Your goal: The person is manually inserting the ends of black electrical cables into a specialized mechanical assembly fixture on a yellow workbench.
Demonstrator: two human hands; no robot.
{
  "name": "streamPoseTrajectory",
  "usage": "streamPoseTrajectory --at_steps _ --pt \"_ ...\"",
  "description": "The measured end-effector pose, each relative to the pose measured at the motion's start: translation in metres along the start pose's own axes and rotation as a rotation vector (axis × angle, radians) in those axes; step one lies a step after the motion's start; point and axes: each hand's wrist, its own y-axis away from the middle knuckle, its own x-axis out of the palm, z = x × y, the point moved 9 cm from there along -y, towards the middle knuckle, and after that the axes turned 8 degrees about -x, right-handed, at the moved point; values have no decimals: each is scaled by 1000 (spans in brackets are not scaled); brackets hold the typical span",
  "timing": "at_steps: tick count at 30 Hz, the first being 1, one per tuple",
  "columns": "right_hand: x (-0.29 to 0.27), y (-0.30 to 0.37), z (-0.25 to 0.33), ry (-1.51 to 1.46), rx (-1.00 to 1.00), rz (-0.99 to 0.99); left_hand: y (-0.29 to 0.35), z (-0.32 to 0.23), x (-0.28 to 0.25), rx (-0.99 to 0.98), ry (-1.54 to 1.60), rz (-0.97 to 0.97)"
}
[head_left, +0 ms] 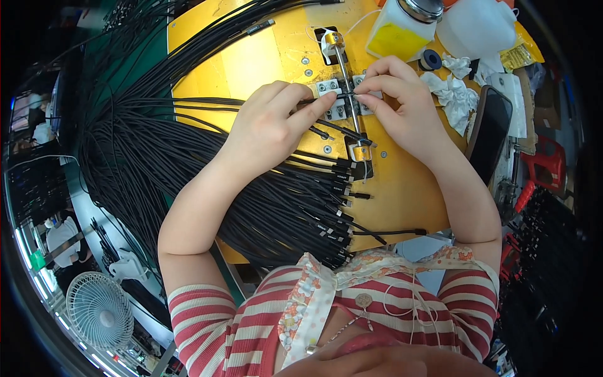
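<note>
My left hand (267, 129) is closed on a black cable (210, 100), thumb pressed toward its end at a small metal fixture. My right hand (405, 103) pinches at the cable's tip from the other side; whatever else sits between those fingertips is too small to make out. Both hands meet over a metal clamp block (328, 87) with bolts, crossed by a shiny metal rod (345, 72) held in brass-coloured end mounts. Below my left hand, a thick bundle of black cables (251, 207) fans across the yellow board (408, 182), connector ends toward the right.
At the back right stand a jar (402, 31) with a yellow label and a white plastic bottle (474, 28). Crumpled tissues (453, 94), a small dark spool (430, 60) and a phone (488, 125) lie right of my right hand. A white fan (100, 311) stands at lower left.
</note>
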Motion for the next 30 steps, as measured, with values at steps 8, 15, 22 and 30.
streamPoseTrajectory --at_steps 8,15,22,30 --pt "-7 3 14 124 -109 -4 -3 0 2 -12 -7 19" --pt "14 20 17 -322 336 444 0 2 2 -23 6 28" --pt "-4 12 15 -178 156 156 -3 0 0 -25 48 9" --pt "-2 11 13 -208 120 63 -2 4 1 -44 83 30"
